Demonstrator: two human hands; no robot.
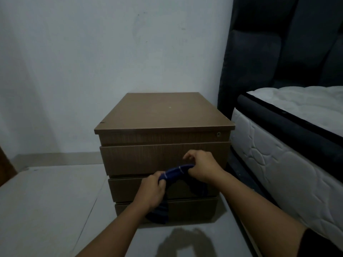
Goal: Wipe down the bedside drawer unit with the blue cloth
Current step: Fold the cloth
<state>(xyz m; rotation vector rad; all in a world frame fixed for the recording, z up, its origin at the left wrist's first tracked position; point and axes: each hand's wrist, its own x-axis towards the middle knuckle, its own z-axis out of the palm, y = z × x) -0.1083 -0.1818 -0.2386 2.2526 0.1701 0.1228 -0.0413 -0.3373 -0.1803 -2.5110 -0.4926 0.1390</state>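
Note:
A brown wooden bedside drawer unit point(163, 115) stands on the floor against the wall, with three drawer fronts facing me and a bare top. Both my hands hold the dark blue cloth point(176, 171) in front of the drawers. My left hand point(151, 191) grips one end, and a loose part of the cloth hangs below it. My right hand point(201, 166) pinches the other end, so the cloth is stretched between them. Neither hand touches the unit.
A white mattress point(289, 151) on a dark bed with a padded headboard point(278, 43) stands close to the unit's right side. A pale wall point(92, 52) is behind. Grey floor point(52, 197) spreads to the left and in front.

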